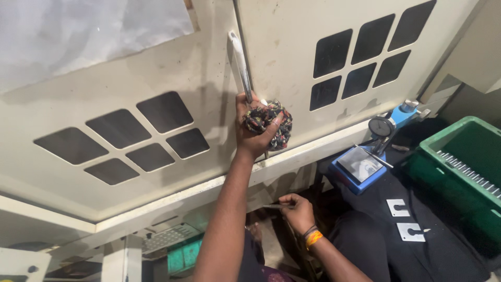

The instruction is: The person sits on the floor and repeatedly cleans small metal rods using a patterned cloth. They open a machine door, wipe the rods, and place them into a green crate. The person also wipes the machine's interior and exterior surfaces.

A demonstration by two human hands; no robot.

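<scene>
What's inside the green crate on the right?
Inside the green crate a row of thin silvery metal pieces lies along the dark floor near the front wall. The right end runs out of frame, so anything there cannot be seen.

The rag (269, 124) is covering the left hand's (251, 128) fingertips and the door handle's (241, 68) lower end, while the green crate (459, 172) beside it is running off-frame.

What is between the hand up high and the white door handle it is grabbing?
A bunched, multicoloured rag sits in the left hand, pressed between the palm and the lower end of the white door handle. The grip wraps both. Nothing else visible is in between. The right hand is lower, holding a thin metal piece.
</scene>
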